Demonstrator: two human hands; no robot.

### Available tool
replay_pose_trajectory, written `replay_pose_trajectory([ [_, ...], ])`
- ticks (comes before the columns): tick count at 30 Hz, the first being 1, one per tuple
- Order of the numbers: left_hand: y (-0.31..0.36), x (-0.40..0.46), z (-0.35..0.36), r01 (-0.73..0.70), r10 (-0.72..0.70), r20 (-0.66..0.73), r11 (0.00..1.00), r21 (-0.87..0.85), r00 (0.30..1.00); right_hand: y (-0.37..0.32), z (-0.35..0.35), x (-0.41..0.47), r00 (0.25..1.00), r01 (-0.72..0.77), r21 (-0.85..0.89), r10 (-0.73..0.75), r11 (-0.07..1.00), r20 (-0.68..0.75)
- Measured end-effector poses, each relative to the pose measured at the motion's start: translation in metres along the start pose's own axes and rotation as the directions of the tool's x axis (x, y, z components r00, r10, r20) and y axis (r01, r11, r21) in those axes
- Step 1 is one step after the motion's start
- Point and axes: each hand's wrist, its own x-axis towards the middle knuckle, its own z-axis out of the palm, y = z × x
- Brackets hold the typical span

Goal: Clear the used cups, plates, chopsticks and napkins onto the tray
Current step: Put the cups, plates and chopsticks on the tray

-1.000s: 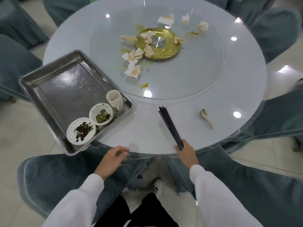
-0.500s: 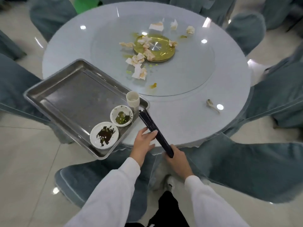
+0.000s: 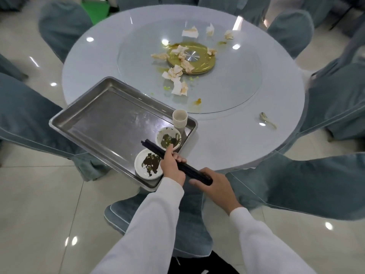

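The round surface (image 3: 227, 135) fills the upper frame, crumpled napkins (image 3: 178, 87) strewn near its centre and a spoon (image 3: 268, 122) at right. The steel tray (image 3: 79, 117) overhangs its lower-left edge, carrying stacked cups (image 3: 179, 119) and two soiled plates (image 3: 148, 165). At lower centre both hands hold a bundle of black chopsticks (image 3: 189, 171): the left hand (image 3: 172, 167) wraps it mid-length, the right hand (image 3: 215, 186) grips the near end. Best, I'd say, to lay the bundle flat on the tray's bare left part, clear of the plates, so nothing rolls.
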Motion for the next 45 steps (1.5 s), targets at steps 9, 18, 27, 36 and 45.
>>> replay_pose_trajectory([
  [9,-0.002,0.007,0.006,-0.029,0.032,0.04,0.998,-0.062,0.999,-0.012,0.011,0.047,0.881,-0.293,0.744,0.473,0.601,-0.035],
  [18,0.033,0.027,-0.012,0.074,-0.085,0.131,0.994,0.081,0.988,-0.05,0.065,0.066,0.83,-0.346,0.757,0.558,0.554,-0.029],
  [27,0.14,0.095,-0.031,0.192,-0.276,0.129,0.872,0.449,0.952,-0.117,0.14,0.089,0.825,-0.407,0.743,0.563,0.532,0.049],
  [36,0.218,0.162,-0.026,0.099,-0.257,0.052,0.54,0.836,0.965,-0.14,0.156,0.108,0.762,-0.409,0.781,0.647,0.472,0.009],
  [45,0.224,0.205,-0.009,0.037,-0.288,0.053,0.297,0.954,0.956,-0.121,0.159,0.116,0.707,-0.368,0.817,0.704,0.444,-0.064],
])
